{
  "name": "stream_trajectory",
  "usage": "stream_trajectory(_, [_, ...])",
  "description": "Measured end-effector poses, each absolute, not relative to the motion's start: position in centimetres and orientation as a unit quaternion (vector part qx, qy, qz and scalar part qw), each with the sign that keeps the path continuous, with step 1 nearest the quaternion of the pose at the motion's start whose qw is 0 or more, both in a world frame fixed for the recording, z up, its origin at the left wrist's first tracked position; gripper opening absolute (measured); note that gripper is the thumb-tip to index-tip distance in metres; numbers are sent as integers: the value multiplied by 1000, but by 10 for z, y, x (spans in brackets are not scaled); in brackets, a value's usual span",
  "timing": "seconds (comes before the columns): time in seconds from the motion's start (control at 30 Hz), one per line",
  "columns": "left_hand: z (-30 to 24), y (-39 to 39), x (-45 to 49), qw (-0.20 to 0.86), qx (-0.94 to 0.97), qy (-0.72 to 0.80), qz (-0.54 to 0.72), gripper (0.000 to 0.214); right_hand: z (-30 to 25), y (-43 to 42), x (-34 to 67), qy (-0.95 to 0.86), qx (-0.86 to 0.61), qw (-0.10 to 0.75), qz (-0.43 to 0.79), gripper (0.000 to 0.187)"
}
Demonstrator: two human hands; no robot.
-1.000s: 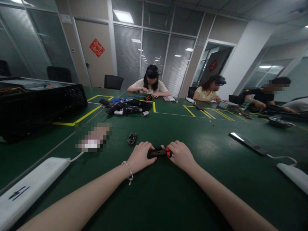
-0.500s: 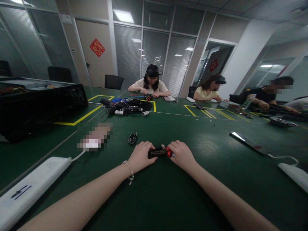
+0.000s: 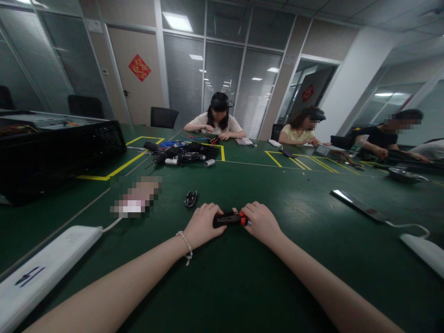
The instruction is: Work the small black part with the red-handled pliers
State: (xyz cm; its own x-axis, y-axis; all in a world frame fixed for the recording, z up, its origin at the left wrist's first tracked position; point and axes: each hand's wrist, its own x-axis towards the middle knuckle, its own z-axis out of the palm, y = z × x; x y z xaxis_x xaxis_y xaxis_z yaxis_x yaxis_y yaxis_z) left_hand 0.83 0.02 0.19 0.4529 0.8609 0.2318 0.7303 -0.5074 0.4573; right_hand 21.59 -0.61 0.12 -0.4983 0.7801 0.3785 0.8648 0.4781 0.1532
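Observation:
In the head view, my right hand (image 3: 262, 224) is closed around the red handles of a pair of pliers (image 3: 231, 219), whose dark jaws point left. My left hand (image 3: 204, 225) grips a small black part (image 3: 218, 216) between thumb and fingers, right at the tip of the jaws. Dark on dark, its kind is hard to make out, and my fingers cover some of it. Both hands are low over the green table. Just beyond my left hand lies a small black and silver piece (image 3: 190, 199).
Toward the far side lies a heap of black cables and tools (image 3: 187, 152). A black computer case (image 3: 62, 152) stands at the left. White power banks (image 3: 52, 273) and a phone (image 3: 359, 206) lie to the sides. Several people sit across the green table (image 3: 294, 277).
Both hands and the pliers stay almost in place; the camera view shifts very slightly. Nothing has been let go.

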Motion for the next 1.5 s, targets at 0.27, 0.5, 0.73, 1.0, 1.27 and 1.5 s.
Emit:
stream_trajectory(0.27, [1, 1, 8, 147, 839, 474, 223, 22, 2, -7, 216, -850, -483, 131, -163, 15])
stream_trajectory(0.5, [-3, 3, 7, 130, 848, 459, 232, 24, 0, -5, 217, -850, -486, 127, -159, 14])
stream_trajectory(0.73, [-7, 5, 6, 123, 854, 446, 239, 24, 1, -5, 218, -854, -481, 112, -161, 17])
stream_trajectory(1.0, [-6, 4, 8, 121, 847, 455, 245, 23, 3, -5, 216, -853, -483, 109, -165, 16])
stream_trajectory(1.27, [-7, 5, 7, 111, 849, 453, 248, 24, 5, -6, 216, -854, -483, 104, -165, 18])
stream_trajectory(1.5, [-6, 4, 7, 115, 849, 453, 247, 24, 5, -6, 216, -851, -487, 104, -167, 17])
